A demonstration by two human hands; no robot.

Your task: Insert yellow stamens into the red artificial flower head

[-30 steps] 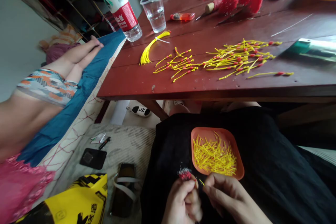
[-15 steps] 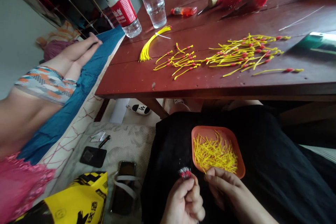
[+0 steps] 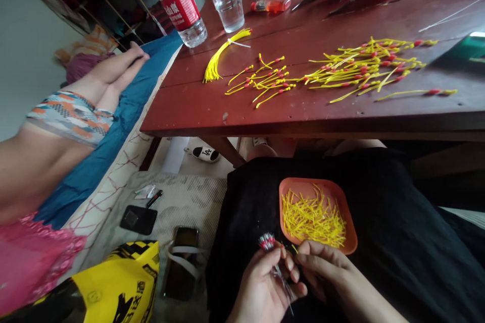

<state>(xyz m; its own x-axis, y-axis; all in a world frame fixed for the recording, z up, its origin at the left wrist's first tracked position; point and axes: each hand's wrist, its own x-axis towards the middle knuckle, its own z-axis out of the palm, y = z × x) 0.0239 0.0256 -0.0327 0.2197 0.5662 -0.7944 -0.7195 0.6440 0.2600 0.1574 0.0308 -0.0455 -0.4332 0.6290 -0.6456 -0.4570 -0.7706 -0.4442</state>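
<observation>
My left hand point(image 3: 265, 280) is closed on a bundle of thin wire-like strands point(image 3: 267, 241). Red and whitish tips stick up above the thumb, and fine strands trail down below the palm. Close by, my right hand point(image 3: 328, 265) pinches a short yellow cord point(image 3: 295, 249), its end poking out toward the left fingers. Just beyond both hands, an orange tray point(image 3: 352, 239) rests on a black-covered lap point(image 3: 397, 222). It holds a heap of short yellow cords point(image 3: 314, 218).
Yellow cords with red bands point(image 3: 364, 68) lie on the red-brown table point(image 3: 182, 106), beside a tied yellow bundle point(image 3: 217, 60). A water cup point(image 3: 231, 7), bottle point(image 3: 185, 10) and lighter point(image 3: 271, 5) stand or lie behind. Phone point(image 3: 182, 267) lies left; a person point(image 3: 71, 116) lies beyond.
The fingers of my left hand have loosened and spread a little, showing the trailing strands. My right hand stays beside it with the cord end now visible. The view has shifted slightly.
</observation>
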